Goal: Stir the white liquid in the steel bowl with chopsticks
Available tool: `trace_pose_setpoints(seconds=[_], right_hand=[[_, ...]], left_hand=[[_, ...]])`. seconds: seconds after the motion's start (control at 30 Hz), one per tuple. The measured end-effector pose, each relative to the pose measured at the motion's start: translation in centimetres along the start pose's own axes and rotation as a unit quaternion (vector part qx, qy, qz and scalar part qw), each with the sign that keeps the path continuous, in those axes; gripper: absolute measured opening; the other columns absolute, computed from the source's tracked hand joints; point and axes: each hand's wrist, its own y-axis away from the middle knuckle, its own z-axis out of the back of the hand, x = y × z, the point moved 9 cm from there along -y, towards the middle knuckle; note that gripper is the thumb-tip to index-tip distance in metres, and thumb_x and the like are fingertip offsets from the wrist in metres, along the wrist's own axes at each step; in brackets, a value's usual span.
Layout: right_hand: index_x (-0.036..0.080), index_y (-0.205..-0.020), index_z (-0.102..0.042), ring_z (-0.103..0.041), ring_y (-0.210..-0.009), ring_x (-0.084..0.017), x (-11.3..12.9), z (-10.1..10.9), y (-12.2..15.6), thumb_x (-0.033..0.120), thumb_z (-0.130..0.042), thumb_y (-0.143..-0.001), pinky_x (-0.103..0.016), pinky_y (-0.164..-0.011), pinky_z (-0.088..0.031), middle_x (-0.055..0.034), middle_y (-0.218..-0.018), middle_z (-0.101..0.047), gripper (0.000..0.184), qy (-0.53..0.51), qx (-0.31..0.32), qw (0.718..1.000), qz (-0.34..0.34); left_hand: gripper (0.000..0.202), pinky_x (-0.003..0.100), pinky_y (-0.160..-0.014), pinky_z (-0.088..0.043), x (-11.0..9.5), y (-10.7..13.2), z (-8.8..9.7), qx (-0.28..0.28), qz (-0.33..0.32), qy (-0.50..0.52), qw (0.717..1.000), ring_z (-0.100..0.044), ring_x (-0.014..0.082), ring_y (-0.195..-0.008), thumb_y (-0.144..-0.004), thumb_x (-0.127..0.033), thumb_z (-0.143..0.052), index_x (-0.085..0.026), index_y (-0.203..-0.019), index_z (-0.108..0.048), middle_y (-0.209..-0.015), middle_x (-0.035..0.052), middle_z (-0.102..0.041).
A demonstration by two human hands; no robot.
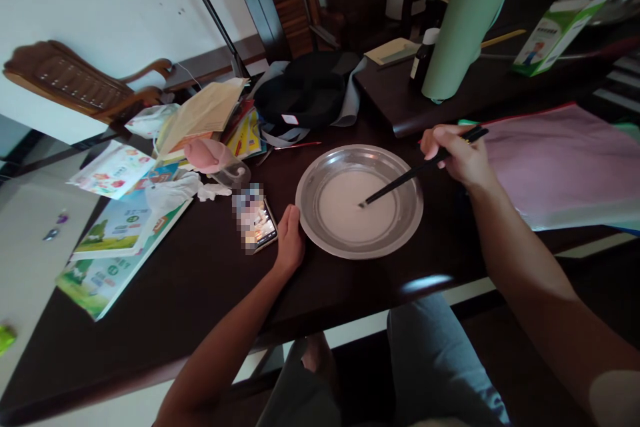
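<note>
A round metal basin (320, 173) sits on the dark wooden table (200, 293), holding a pale, milky liquid (345, 210). My right hand (457, 155) grips a pair of dark chopsticks (405, 179) whose tips dip into the liquid near the basin's middle. My left hand (290, 237) rests against the basin's left rim, fingers together, holding nothing. A phone (255, 220) lies just left of that hand.
Books and papers (130, 213), a pink object (210, 155) and tissues clutter the table's left. A black bag (305, 93) lies behind the basin. A green cylinder (465, 20), a dark bottle (424, 57) and a box (560, 27) stand at the back right; a pink folder (565, 160) lies right.
</note>
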Motion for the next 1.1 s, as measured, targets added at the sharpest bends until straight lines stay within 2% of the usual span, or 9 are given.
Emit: trace_pose_setpoints(seconds=[0.17, 0.27, 0.37, 0.47, 0.57, 0.7, 0.77, 0.93, 1.1], right_hand=[[0.022, -0.066, -0.07, -0.051, -0.052, -0.011, 0.0, -2.8, 0.6, 0.052, -0.063, -0.085, -0.029, -0.053, -0.037, 0.0002, -0.059, -0.057, 0.036, 0.07, 0.101, 0.992, -0.034], [0.021, -0.063, -0.069, -0.049, -0.052, -0.011, 0.3, -1.3, 0.2, 0.052, -0.062, -0.085, -0.028, -0.052, -0.035, 0.0002, -0.055, -0.054, 0.039, 0.073, 0.029, 0.997, -0.015], [0.02, -0.055, -0.064, -0.042, -0.044, -0.009, 0.2, 0.4, -0.1, 0.051, -0.064, -0.084, -0.029, -0.047, -0.031, 0.001, -0.053, -0.052, 0.043, -0.004, -0.024, 1.0, 0.014], [0.02, -0.057, -0.067, -0.044, -0.045, -0.009, -0.1, -1.1, 0.1, 0.05, -0.062, -0.086, -0.028, -0.047, -0.03, 0.0007, -0.053, -0.053, 0.042, -0.007, 0.051, 0.999, 0.0], [0.02, -0.067, -0.07, -0.052, -0.053, -0.011, -0.1, -2.5, 0.5, 0.048, -0.06, -0.088, -0.027, -0.053, -0.036, 0.0001, -0.056, -0.057, 0.037, 0.056, 0.105, 0.993, -0.018], [0.02, -0.061, -0.067, -0.048, -0.049, -0.009, 0.3, -0.6, 0.1, 0.048, -0.062, -0.087, -0.028, -0.051, -0.033, 0.0003, -0.056, -0.055, 0.039, 0.057, 0.01, 0.998, 0.005], [0.02, -0.057, -0.065, -0.043, -0.044, -0.009, 0.1, -0.1, 0.0, 0.05, -0.063, -0.086, -0.029, -0.046, -0.03, 0.0003, -0.057, -0.055, 0.042, 0.013, -0.001, 1.0, 0.007], [0.021, -0.065, -0.07, -0.052, -0.052, -0.011, -0.2, -2.6, 0.4, 0.051, -0.062, -0.086, -0.029, -0.052, -0.036, -0.0008, -0.058, -0.058, 0.037, 0.043, 0.111, 0.992, -0.029], [0.02, -0.06, -0.068, -0.046, -0.048, -0.009, 0.3, -0.2, 0.0, 0.048, -0.063, -0.086, -0.029, -0.05, -0.033, -0.0003, -0.057, -0.056, 0.039, 0.044, 0.003, 0.999, 0.005]], left_hand=[[0.049, 0.025, -0.052, -0.03, -0.4, 0.0, -0.1, -0.001, -0.011, -0.018, 1.0, -0.028, 0.0107, -0.056, -0.083, -0.06, -0.059, -0.02, -0.061, -0.041, -0.061, -0.0049, -0.033], [0.048, 0.025, -0.051, -0.028, 0.1, 0.0, -0.1, 0.002, 0.006, 0.011, 1.0, -0.026, 0.0107, -0.055, -0.082, -0.06, -0.06, -0.02, -0.063, -0.04, -0.061, -0.0055, -0.032], [0.048, 0.024, -0.052, -0.029, 0.3, 0.0, -0.1, 0.004, 0.006, 0.023, 1.0, -0.027, 0.0106, -0.057, -0.081, -0.061, -0.062, -0.02, -0.064, -0.041, -0.062, -0.0055, -0.034], [0.049, 0.025, -0.052, -0.029, 0.3, 0.0, 0.0, 0.005, 0.001, 0.018, 1.0, -0.027, 0.0105, -0.056, -0.08, -0.062, -0.062, -0.02, -0.064, -0.041, -0.061, -0.0056, -0.033], [0.048, 0.025, -0.051, -0.028, 0.5, 0.0, -0.1, 0.007, 0.007, 0.021, 1.0, -0.025, 0.0106, -0.055, -0.081, -0.061, -0.06, -0.021, -0.064, -0.041, -0.061, -0.0058, -0.032], [0.048, 0.025, -0.052, -0.028, 0.7, -0.1, 0.0, 0.008, 0.006, 0.023, 1.0, -0.026, 0.0104, -0.056, -0.081, -0.06, -0.061, -0.02, -0.064, -0.041, -0.062, -0.0057, -0.034], [0.047, 0.024, -0.052, -0.029, 0.8, -0.1, 0.0, 0.009, 0.003, 0.024, 1.0, -0.027, 0.0105, -0.057, -0.083, -0.059, -0.06, -0.02, -0.065, -0.041, -0.062, -0.0056, -0.034], [0.046, 0.024, -0.051, -0.028, 0.9, -0.1, 0.1, 0.006, 0.008, 0.027, 1.0, -0.026, 0.0102, -0.056, -0.083, -0.058, -0.06, -0.02, -0.065, -0.041, -0.061, -0.0059, -0.033], [0.045, 0.024, -0.051, -0.029, 1.0, -0.1, 0.1, 0.007, 0.007, 0.026, 1.0, -0.027, 0.0102, -0.056, -0.085, -0.057, -0.059, -0.02, -0.066, -0.041, -0.062, -0.0057, -0.033]])
